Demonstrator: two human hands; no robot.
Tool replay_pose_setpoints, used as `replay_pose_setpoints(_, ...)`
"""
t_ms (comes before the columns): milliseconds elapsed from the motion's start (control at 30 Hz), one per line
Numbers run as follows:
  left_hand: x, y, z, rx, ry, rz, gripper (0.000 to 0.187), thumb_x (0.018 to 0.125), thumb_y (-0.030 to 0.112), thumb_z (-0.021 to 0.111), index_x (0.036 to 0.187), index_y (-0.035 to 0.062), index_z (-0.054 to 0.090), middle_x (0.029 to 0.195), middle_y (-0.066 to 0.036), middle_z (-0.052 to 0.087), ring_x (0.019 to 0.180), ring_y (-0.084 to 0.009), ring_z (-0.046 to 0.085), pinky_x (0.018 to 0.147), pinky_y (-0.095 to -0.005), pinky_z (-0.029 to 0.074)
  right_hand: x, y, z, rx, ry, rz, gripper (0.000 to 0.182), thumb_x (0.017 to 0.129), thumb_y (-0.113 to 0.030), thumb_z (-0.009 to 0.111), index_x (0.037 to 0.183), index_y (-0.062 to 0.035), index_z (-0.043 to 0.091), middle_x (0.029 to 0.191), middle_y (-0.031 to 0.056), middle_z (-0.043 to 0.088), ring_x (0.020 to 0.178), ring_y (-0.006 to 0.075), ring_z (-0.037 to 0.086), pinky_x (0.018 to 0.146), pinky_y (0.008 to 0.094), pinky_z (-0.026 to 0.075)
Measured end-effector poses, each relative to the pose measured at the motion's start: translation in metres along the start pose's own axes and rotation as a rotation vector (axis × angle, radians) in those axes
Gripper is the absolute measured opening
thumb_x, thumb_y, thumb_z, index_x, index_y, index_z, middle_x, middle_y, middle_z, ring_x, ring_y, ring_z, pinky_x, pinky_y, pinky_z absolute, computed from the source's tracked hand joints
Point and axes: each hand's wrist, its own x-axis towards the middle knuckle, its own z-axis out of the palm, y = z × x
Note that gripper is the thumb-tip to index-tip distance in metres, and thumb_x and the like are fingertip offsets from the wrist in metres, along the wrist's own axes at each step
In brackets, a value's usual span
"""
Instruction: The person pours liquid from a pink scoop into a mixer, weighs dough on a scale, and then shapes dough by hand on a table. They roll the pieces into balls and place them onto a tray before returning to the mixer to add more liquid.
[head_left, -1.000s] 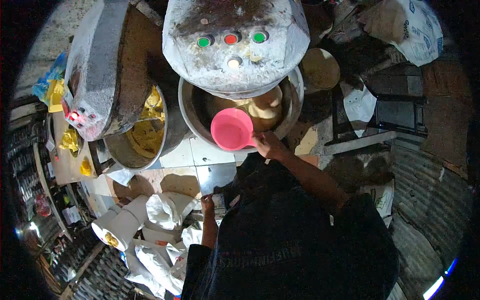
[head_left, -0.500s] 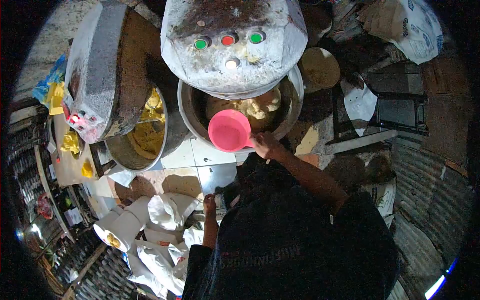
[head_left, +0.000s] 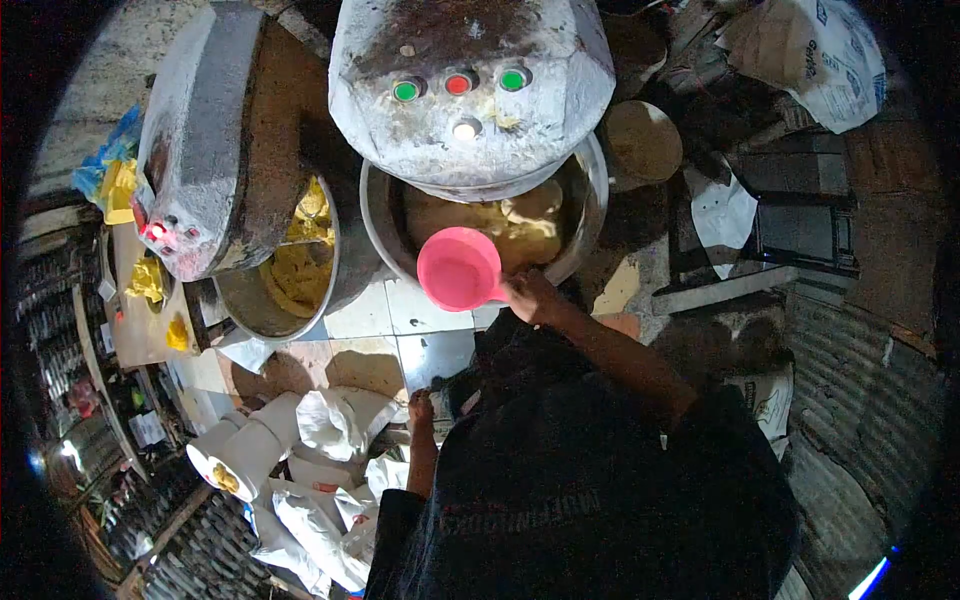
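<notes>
My right hand (head_left: 534, 298) grips the handle of a pink plastic dipper (head_left: 458, 268). The dipper is over the near rim of a large metal mixing bowl (head_left: 374, 222), and I cannot make out what is in it. Pale dough (head_left: 535, 205) and brownish, wet-looking mixture lie in that bowl, partly hidden under the white mixer head (head_left: 470, 150). Low at my left side, away from the bowl, is my left hand (head_left: 421, 406) with its fingers curled; whether they hold anything is hidden.
A second mixer (head_left: 190, 150) stands at the left, its bowl (head_left: 325, 290) holding yellow dough. White buckets (head_left: 255, 450) and sacks (head_left: 315, 525) are on the floor at lower left. A round container (head_left: 643, 143) sits right of the main bowl, and corrugated sheeting (head_left: 840, 390) lines the right.
The dough in the main bowl has changed shape and place under the mixer head. Both hands and the dipper stay nearly where they were; the whole view has shifted slightly.
</notes>
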Motion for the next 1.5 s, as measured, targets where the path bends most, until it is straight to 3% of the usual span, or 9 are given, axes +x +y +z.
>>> replay_pose_setpoints(767, -0.051, 0.031, 0.038, 0.039, 0.167, 0.018, 0.024, 0.082, 0.027, 0.064, 0.092, 0.0056, 0.065, 0.061, 0.002, 0.049, 0.05, -0.0076, 0.044, 0.045, -0.0249, 0.035, -0.017, 0.049, 0.044, 0.098, -0.112, 0.287, 0.031, 0.099, -0.018, 0.036, 0.103, 0.0071, 0.054, 0.065, 0.0261, 0.055, 0.065, 0.0343, 0.062, 0.059, 0.0443, 0.048)
replay_pose_setpoints(900, 0.043, -0.066, 0.006, 0.456, 0.192, 0.463, 0.023, 0.084, 0.026, 0.065, 0.096, 0.0073, 0.065, 0.06, 0.003, 0.048, 0.049, -0.0075, 0.044, 0.043, -0.0239, 0.035, -0.025, 0.062, 0.05, -0.281, -0.037, -0.07, 0.025, 0.094, -0.017, 0.045, 0.106, 0.0026, 0.057, 0.08, 0.0197, 0.059, 0.076, 0.0301, 0.061, 0.065, 0.0418, 0.049)
replay_pose_setpoints(1067, -0.016, -0.04, 0.039, -0.234, 0.054, 0.21, 0.02, 0.09, 0.026, 0.059, 0.099, 0.009, 0.062, 0.063, 0.005, 0.049, 0.047, -0.0063, 0.044, 0.039, -0.0212, 0.033, -0.015, 0.047, -0.027, -0.876, 0.625, -0.803, 0.029, 0.09, -0.017, 0.05, 0.111, 0.0013, 0.056, 0.097, 0.0195, 0.059, 0.096, 0.0314, 0.058, 0.077, 0.0426, 0.048)
replay_pose_setpoints(1133, -0.016, -0.046, 0.052, -0.488, -0.042, 0.175, 0.021, 0.091, 0.029, 0.057, 0.098, 0.0094, 0.063, 0.062, 0.005, 0.049, 0.047, -0.0059, 0.044, 0.038, -0.021, 0.031, 0.022, -0.049, -0.101, -0.524, -0.578, -0.193, 0.033, 0.092, -0.021, 0.045, 0.109, 0.0049, 0.055, 0.102, 0.0231, 0.06, 0.098, 0.0355, 0.058, 0.084, 0.0443, 0.046)
replay_pose_setpoints(1200, -0.026, -0.056, 0.071, -0.481, 0.075, 0.216, 0.023, 0.09, 0.031, 0.058, 0.098, 0.0091, 0.063, 0.06, 0.005, 0.048, 0.048, -0.0067, 0.044, 0.04, -0.0225, 0.034, 0.031, -0.041, -0.104, -0.331, -0.147, -0.448, 0.029, 0.086, -0.015, 0.049, 0.111, -0.0019, 0.055, 0.068, 0.0143, 0.048, 0.065, 0.0343, 0.051, 0.06, 0.0453, 0.041)
replay_pose_setpoints(1267, -0.008, -0.08, 0.084, -0.204, 0.215, 0.188, 0.022, 0.09, 0.028, 0.058, 0.092, 0.0073, 0.064, 0.059, 0.003, 0.051, 0.049, -0.01, 0.047, 0.044, -0.0262, 0.038, 0.059, -0.056, -0.134, -0.26, -0.455, -0.038, 0.031, 0.087, -0.016, 0.048, 0.111, 0.0013, 0.054, 0.064, 0.0168, 0.052, 0.061, 0.0384, 0.055, 0.058, 0.0508, 0.042)
replay_pose_setpoints(1400, -0.054, -0.088, 0.129, -0.233, 0.258, 0.033, 0.034, 0.09, 0.039, 0.056, 0.098, 0.0067, 0.064, 0.066, -0.006, 0.059, 0.052, -0.0221, 0.057, 0.047, -0.0357, 0.046, 0.099, -0.08, -0.177, -0.451, -0.526, -0.411, 0.025, 0.088, -0.017, 0.048, 0.099, 0.0047, 0.054, 0.07, 0.0237, 0.059, 0.068, 0.0408, 0.061, 0.063, 0.0525, 0.047)
replay_pose_setpoints(1433, -0.07, -0.106, 0.132, 0.029, 0.321, 0.666, 0.042, 0.087, 0.045, 0.057, 0.094, 0.0048, 0.065, 0.07, -0.011, 0.063, 0.064, -0.0261, 0.063, 0.056, -0.0386, 0.051, 0.103, -0.091, -0.192, -0.583, -0.412, -0.717, 0.023, 0.085, -0.016, 0.049, 0.097, 0.0032, 0.056, 0.073, 0.0226, 0.06, 0.071, 0.04, 0.061, 0.064, 0.0515, 0.047)
replay_pose_setpoints(1500, -0.068, -0.147, 0.132, -0.204, 0.278, 0.363, 0.039, 0.086, 0.04, 0.059, 0.09, 0.0023, 0.067, 0.075, -0.009, 0.065, 0.067, -0.0215, 0.062, 0.059, -0.0338, 0.049, 0.128, -0.128, -0.212, -0.463, -0.622, -0.437, 0.026, 0.087, -0.023, 0.049, 0.092, 0.0015, 0.056, 0.07, 0.0202, 0.06, 0.067, 0.0368, 0.062, 0.06, 0.0485, 0.048)
